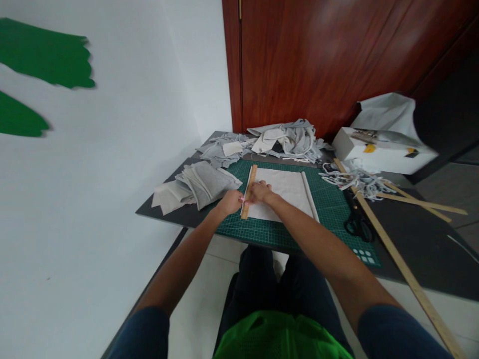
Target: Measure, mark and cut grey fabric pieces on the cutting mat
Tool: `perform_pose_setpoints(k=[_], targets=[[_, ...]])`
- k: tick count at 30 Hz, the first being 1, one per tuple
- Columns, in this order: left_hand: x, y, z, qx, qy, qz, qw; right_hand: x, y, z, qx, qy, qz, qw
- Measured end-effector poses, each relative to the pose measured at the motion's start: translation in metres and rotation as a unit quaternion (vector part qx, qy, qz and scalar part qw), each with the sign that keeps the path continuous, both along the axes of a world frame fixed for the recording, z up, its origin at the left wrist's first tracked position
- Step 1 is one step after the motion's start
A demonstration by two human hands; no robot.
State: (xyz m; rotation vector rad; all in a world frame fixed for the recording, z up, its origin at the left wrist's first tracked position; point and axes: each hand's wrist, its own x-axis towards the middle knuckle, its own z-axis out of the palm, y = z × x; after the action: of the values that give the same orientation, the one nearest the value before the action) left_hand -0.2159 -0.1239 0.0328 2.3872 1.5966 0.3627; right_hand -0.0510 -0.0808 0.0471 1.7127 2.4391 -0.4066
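Note:
A white cloth (286,184) lies flat on a green cutting mat (331,199), with a raised fold or roll along its right edge. Across its left edge rests a short wooden ruler (253,174), slightly slanted. My right hand (261,191) presses on the ruler and cloth, fingers partly spread. Just left of the ruler, my left hand (231,202) is closed in a pinch on a small pink object (242,199) at the cloth's left edge; its exact kind is too small to tell.
Folded grey and white fabric (209,184) lies left, with scraps (288,139) behind. To the right are black scissors (358,227), a long wooden ruler (389,242), tangled strips (359,180) and a white box (389,152). A wall borders the left.

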Motion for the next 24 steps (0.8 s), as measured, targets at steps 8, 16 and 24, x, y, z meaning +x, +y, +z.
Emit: perform_pose_setpoints(k=[8, 16, 24], targets=[[0.001, -0.009, 0.004, -0.014, -0.006, -0.002, 1.0, -0.003, -0.007, -0.007, 0.026, 0.011, -0.006, 1.0], [-0.006, -0.017, 0.001, -0.013, -0.018, -0.024, 0.999, 0.001, -0.016, -0.003, 0.013, 0.016, -0.01, 1.0], [-0.008, -0.031, -0.001, -0.009, -0.052, -0.005, 0.999, 0.005, -0.019, -0.002, 0.003, 0.026, 0.004, 1.0]])
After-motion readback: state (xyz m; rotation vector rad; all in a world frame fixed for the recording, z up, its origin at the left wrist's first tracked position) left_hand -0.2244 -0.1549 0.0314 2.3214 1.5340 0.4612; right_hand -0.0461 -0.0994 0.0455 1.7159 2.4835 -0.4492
